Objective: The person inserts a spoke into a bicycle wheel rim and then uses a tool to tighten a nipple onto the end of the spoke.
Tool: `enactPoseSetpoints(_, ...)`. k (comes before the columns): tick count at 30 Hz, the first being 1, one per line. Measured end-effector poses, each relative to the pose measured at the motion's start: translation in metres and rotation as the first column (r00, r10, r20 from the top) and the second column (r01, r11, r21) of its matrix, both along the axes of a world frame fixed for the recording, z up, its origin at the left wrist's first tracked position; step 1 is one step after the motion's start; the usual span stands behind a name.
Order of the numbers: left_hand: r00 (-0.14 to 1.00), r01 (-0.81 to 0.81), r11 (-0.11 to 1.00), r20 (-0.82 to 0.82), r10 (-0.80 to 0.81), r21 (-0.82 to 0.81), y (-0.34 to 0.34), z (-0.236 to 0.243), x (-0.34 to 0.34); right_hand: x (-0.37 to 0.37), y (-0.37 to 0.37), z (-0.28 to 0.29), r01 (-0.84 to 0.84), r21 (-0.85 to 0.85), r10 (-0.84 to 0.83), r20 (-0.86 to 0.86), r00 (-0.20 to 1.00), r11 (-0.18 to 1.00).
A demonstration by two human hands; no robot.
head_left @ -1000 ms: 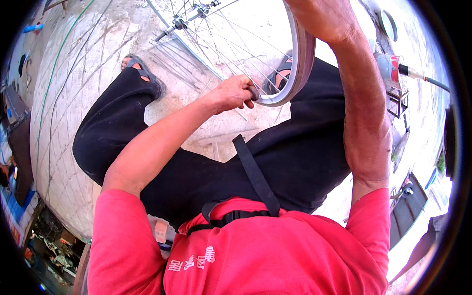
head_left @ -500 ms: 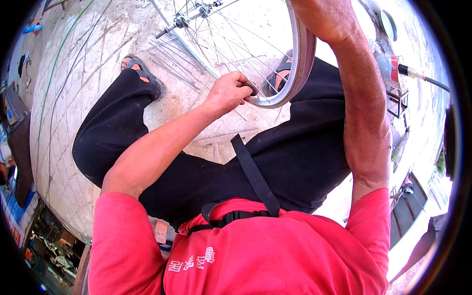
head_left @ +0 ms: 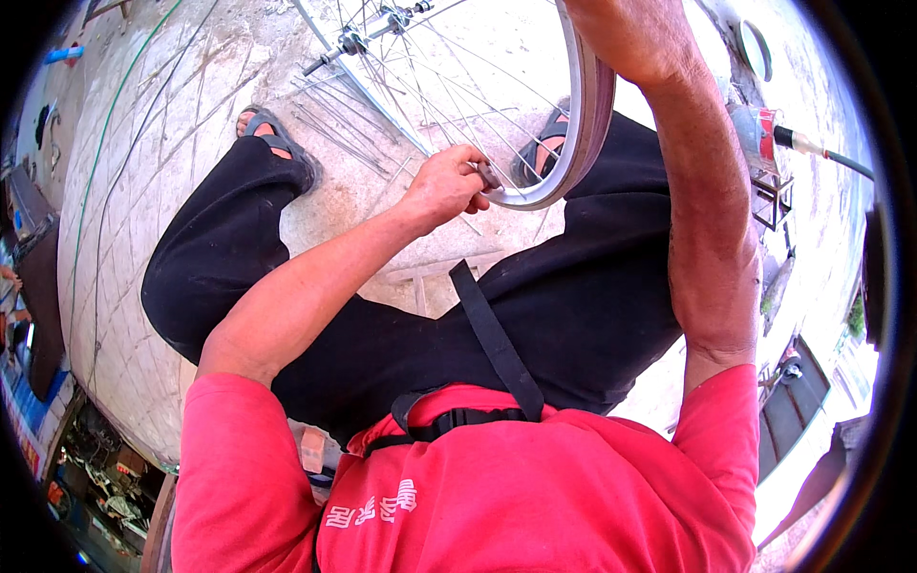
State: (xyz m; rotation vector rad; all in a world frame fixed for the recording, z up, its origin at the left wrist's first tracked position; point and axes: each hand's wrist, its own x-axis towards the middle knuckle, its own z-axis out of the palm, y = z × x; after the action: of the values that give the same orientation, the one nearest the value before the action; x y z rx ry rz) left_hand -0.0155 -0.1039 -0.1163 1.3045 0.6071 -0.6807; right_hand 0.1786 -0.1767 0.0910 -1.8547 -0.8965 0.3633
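Bicycle wheel upright between the knees, likely light, stiff at the rim, spokes thin and bendable, best gripped at the rim: left hand pinching a small tool there, right hand atop, fingers hidden.

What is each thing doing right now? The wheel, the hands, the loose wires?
Bicycle wheel: upright, no tyre on it.
Rim: bare.
Left hand: closed on a small tool at the rim.
Right hand: on the rim's top, partly out of view.
Loose spokes: lying on the ground.
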Motion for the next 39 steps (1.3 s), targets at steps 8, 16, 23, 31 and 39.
enactPoseSetpoints(8,0.995,0.065,0.993,0.075,-0.058,-0.095,0.002,0.002,0.001,-0.018,-0.003,0.008,0.004,0.002,-0.004,0.125,0.992,1.0)
enactPoseSetpoints(16,0.997,0.073,0.984,0.03,-0.069,-0.165,0.011,0.004,0.001,-0.012,-0.005,0.018,-0.016,-0.05,0.02,0.092,0.996,0.999)
enactPoseSetpoints(23,1.0,0.004,0.973,-0.004,-0.005,-0.229,0.008,0.005,0.003,-0.016,-0.004,0.007,-0.021,-0.01,0.023,0.13,0.991,1.0)
enactPoseSetpoints(31,0.997,0.066,0.987,0.049,-0.06,-0.147,0.011,0.004,0.005,-0.007,-0.007,0.017,-0.086,0.021,0.086,-0.033,0.996,0.996)
enactPoseSetpoints(39,0.998,0.048,0.991,0.054,-0.042,-0.122,0.007,-0.001,0.005,-0.019,0.004,0.005,0.027,0.014,-0.028,0.029,0.999,1.0)
